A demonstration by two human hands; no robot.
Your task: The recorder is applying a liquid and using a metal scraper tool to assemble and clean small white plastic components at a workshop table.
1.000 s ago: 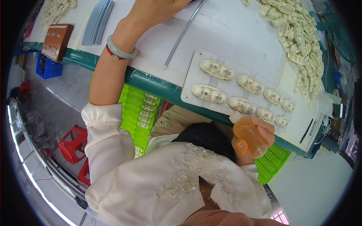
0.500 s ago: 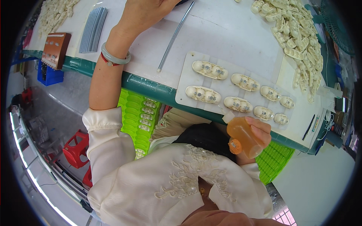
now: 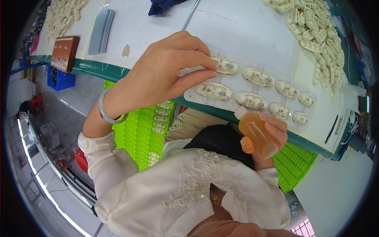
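Note:
My left hand [image 3: 166, 65] hovers over the left end of a white holding plate [image 3: 197, 102]. Its thumb and index finger are pinched together; what lies between them, if anything, is too small to make out. Cream-coloured plastic shells sit in two rows on the plate, with small grey discs in their hollows. One long shell [image 3: 215, 91] lies just below my left thumb; another [image 3: 227, 66] is partly covered by the fingertips. My right hand [image 3: 277, 128] grips a squeeze bottle [image 3: 256, 132] of amber liquid, its thin nozzle pointing up-left toward the shells. An orange bumpy ball [image 3: 247, 145] rests against the bottle.
Loose cream shells [image 3: 312, 39] are heaped at the far right, with another pile [image 3: 65, 17] far left. Grey rods [image 3: 102, 31] lie beside a brown box [image 3: 65, 53]. A dark blue cloth [image 3: 164, 6] and a metal rod [image 3: 190, 15] lie behind. Green trays [image 3: 136, 130] stand below the table edge.
My left hand has come back from the far side of the table, down and right to the plate's shells, with thumb and finger together. The bottle stays in my right hand, nearly still.

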